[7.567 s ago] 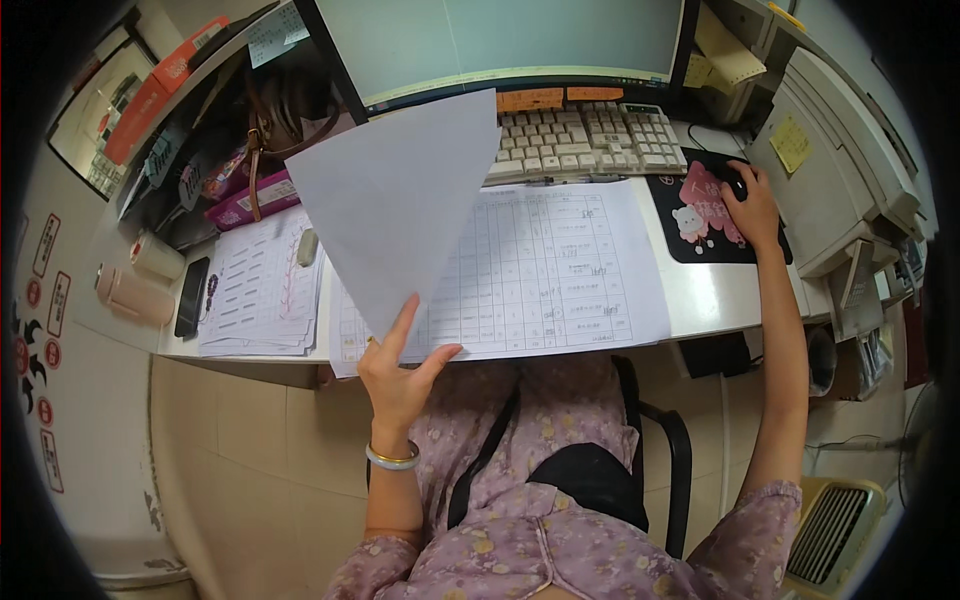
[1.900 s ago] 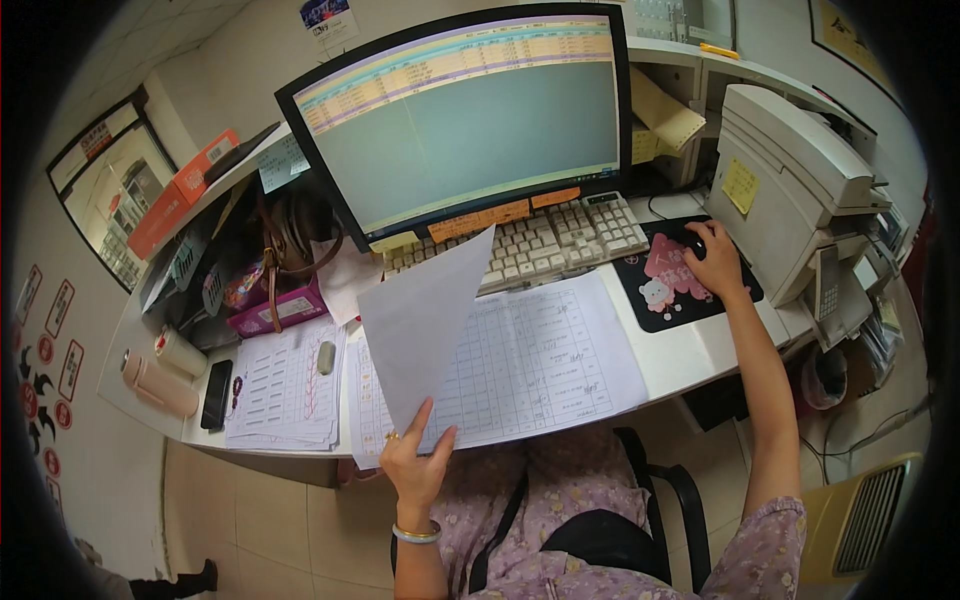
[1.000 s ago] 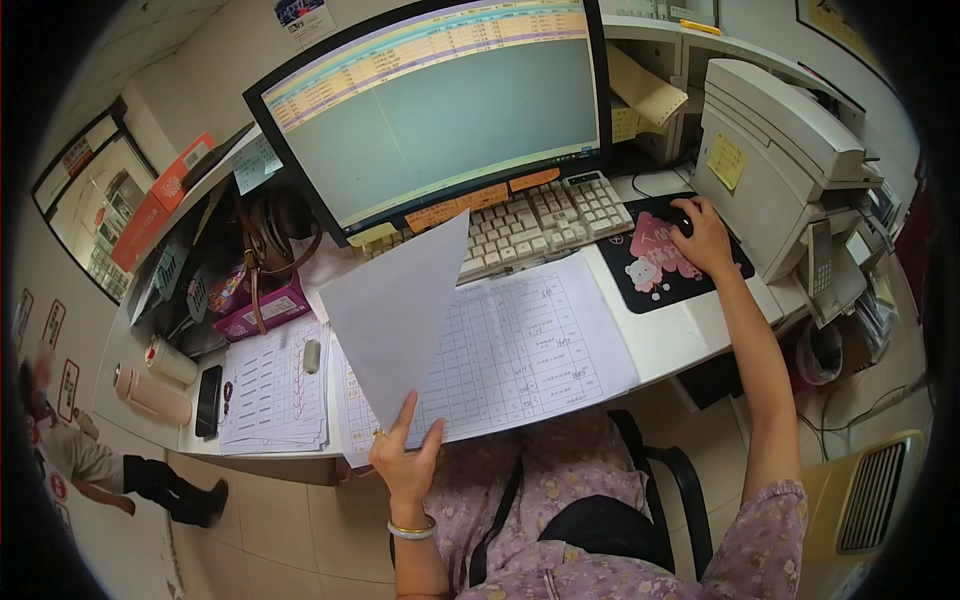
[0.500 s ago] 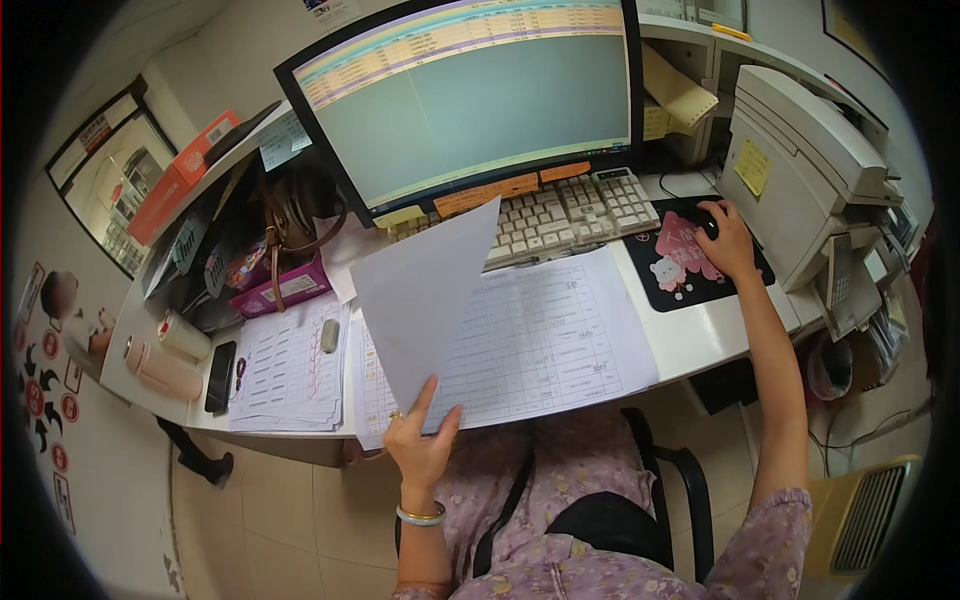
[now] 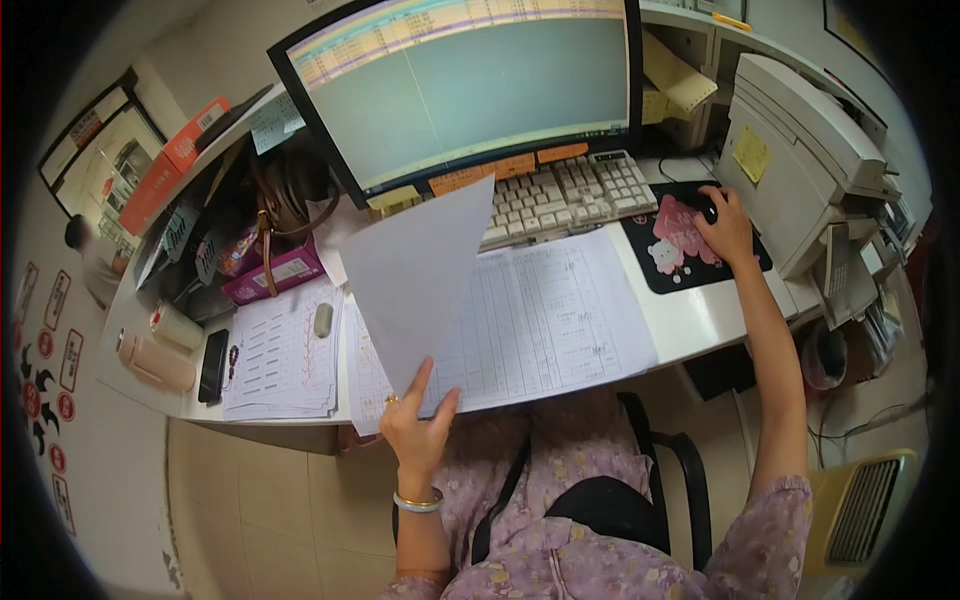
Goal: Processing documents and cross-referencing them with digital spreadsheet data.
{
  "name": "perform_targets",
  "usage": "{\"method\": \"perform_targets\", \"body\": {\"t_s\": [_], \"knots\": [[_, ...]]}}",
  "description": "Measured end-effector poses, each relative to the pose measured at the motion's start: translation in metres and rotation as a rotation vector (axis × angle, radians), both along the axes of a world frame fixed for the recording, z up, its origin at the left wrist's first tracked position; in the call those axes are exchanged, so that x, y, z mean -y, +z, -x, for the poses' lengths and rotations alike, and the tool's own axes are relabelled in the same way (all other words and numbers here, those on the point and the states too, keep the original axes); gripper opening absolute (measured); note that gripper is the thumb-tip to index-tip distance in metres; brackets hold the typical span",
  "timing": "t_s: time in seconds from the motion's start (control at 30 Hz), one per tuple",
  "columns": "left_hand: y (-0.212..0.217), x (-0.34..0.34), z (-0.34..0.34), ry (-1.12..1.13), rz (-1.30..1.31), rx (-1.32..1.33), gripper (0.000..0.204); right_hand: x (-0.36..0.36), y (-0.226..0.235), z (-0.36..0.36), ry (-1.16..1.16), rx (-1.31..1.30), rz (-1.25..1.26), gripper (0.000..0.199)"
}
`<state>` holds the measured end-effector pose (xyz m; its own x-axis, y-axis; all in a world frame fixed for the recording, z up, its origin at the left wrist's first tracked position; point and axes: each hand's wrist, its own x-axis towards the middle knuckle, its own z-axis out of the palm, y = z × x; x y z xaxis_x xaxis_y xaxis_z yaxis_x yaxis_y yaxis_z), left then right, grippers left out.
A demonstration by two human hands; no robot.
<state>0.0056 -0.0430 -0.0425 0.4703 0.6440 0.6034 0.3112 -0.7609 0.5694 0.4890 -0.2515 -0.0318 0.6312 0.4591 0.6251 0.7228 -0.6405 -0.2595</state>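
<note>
My left hand (image 5: 416,432), with a ring and bracelets, is closed at the near edge of a paper stack. It holds a lifted sheet (image 5: 405,290) whose blank side faces me and whose far corner stands up before the keyboard (image 5: 560,205). Below it lies a printed form with a table grid (image 5: 540,320) and some handwriting. My right hand (image 5: 727,230) is curled over a dark computer mouse (image 5: 709,207), mostly hidden by the fingers. The mouse sits on a black mouse pad (image 5: 665,282) with a pink bear print.
A monitor (image 5: 470,100) showing a table stands behind the keyboard. On the right is a grey printer (image 5: 790,170). To the left are marked sheets (image 5: 270,360), an eraser-like block (image 5: 323,320), a phone (image 5: 213,365), a pink bottle (image 5: 155,360) and a brown bag (image 5: 290,205). Another person (image 5: 95,260) stands far left.
The view has shifted slightly, so the desk sits a little higher in the picture. Both hands keep their hold. The person at far left has moved farther back along the desk.
</note>
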Motion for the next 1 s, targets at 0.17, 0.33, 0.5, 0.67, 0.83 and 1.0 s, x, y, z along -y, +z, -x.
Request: {"method": "perform_targets", "body": {"t_s": [0.17, 0.33, 0.5, 0.67, 0.83, 1.0], "knots": [[0.000, -0.002, -0.004, 0.019, 0.005, -0.038, 0.050, 0.004, -0.004, -0.013, -0.021, 0.046, 0.031, 0.044], [-0.005, -0.007, -0.005, -0.023, 0.004, 0.026, 0.052, -0.007, 0.000, -0.007, -0.076, 0.057, 0.143, 0.044], [-0.004, -0.004, -0.003, -0.021, 0.020, 0.039, 0.053, -0.004, -0.001, -0.002, -0.066, 0.045, 0.120, 0.044], [-0.005, -0.003, -0.002, -0.032, 0.038, 0.041, 0.052, -0.001, -0.001, 0.000, -0.060, 0.037, 0.074, 0.042], [-0.006, -0.007, 0.000, 0.006, 0.017, 0.033, 0.051, -0.007, -0.004, -0.003, -0.016, 0.013, 0.033, 0.041], [-0.004, -0.004, -0.007, -0.003, -0.005, 0.035, 0.051, 0.004, -0.005, -0.013, -0.008, 0.051, 0.046, 0.041]]}}
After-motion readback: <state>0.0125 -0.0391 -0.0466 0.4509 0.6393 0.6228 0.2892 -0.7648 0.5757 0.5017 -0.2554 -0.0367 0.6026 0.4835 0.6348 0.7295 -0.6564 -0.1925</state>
